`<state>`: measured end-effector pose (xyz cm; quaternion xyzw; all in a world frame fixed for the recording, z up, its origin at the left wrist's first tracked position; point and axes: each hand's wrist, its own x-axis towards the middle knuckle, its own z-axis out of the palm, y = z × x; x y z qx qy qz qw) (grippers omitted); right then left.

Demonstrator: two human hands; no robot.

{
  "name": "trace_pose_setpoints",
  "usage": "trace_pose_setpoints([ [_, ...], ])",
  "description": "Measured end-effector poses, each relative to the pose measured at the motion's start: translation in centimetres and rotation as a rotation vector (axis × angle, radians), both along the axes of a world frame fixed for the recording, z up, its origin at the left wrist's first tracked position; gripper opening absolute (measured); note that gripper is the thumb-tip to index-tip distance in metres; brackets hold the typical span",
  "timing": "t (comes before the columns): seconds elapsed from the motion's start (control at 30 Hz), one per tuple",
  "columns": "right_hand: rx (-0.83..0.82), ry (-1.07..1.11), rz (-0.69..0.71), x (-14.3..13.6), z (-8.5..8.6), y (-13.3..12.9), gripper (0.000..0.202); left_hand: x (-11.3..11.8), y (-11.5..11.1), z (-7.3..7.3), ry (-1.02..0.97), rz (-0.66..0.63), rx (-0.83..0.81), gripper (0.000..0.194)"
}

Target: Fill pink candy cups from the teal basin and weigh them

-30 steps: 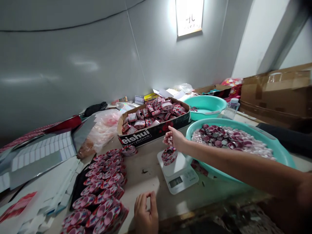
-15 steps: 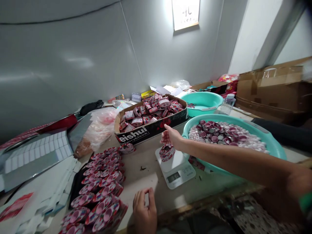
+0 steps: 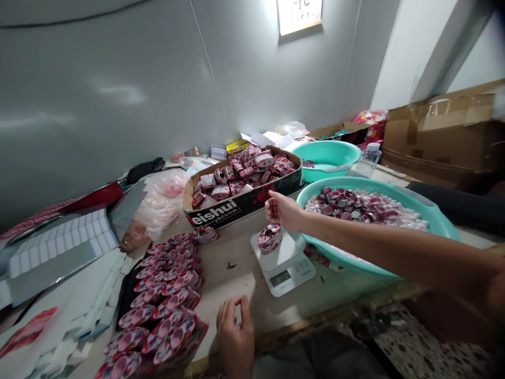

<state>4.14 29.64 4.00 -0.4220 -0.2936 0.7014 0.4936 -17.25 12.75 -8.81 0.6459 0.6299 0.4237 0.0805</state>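
A white digital scale [image 3: 284, 273] lies on the table, with a small red-and-pink patterned oval packet [image 3: 269, 243] standing on its plate. Pale balls show in the packet's top opening. My right hand [image 3: 284, 211] hovers just above and right of the packet, fingers curled in; whatever they hold is hidden. Near the table's front edge rests my left hand [image 3: 236, 331], its thumb and fingers bent towards each other around something too small to make out. Right of the scale, a large turquoise basin [image 3: 442, 223] holds pale pink and white balls with maroon cups on top.
Rows of patterned packets with pink cups [image 3: 173, 300] stand at the left. An open carton [image 3: 221, 216] of similar packets is behind the scale. A smaller turquoise basin [image 3: 331, 153], a clear jar [image 3: 369, 158] and a large brown box [image 3: 442, 137] are further back.
Pale balls now show in the packet's opening, where it looked dark before. My right hand's fingers are more curled in. My left hand has barely moved. The view has tilted slightly.
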Motion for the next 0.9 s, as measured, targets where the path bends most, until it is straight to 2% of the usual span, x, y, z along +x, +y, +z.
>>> trace_pose_setpoints([
  [0.13, 0.039, -0.046, 0.003, 2.0, 1.0, -0.9, 0.044, 0.0, 0.0, 0.0, -0.002, -0.005, -0.013, 0.018],
  [0.27, 0.172, -0.116, -0.014, 5.3, 1.7, -2.5, 0.041, 0.1, -0.1, 0.3, 0.007, -0.005, -0.034, 0.019],
  [0.4, 0.298, -0.298, -0.109, 10.1, 0.8, -4.6, 0.038, 0.2, 0.0, 0.3, 0.018, -0.002, -0.037, 0.022],
  [0.47, 0.385, -0.511, -0.106, 12.7, -0.2, -5.9, 0.042, 0.2, 0.1, 0.1, 0.02, 0.005, -0.037, 0.024],
  [0.63, 0.589, -1.271, 0.036, 17.2, -3.0, -10.0, 0.046, 0.2, 0.3, 0.0, 0.001, 0.023, -0.02, 0.023],
  [0.7, 0.662, -1.406, 0.053, 18.1, -3.7, -11.4, 0.043, 0.1, 0.5, 0.5, 0.014, 0.016, -0.003, 0.021],
  [0.77, 0.689, -1.45, 0.058, 18.8, -4.2, -12.4, 0.04, 0.0, 0.9, 1.4, 0.056, -0.003, 0.027, 0.018],
  [0.9, 0.698, -1.472, 0.06, 19.6, -4.7, -13.3, 0.039, 0.4, 2.4, 4.2, 0.167, -0.034, 0.131, 0.014],
])
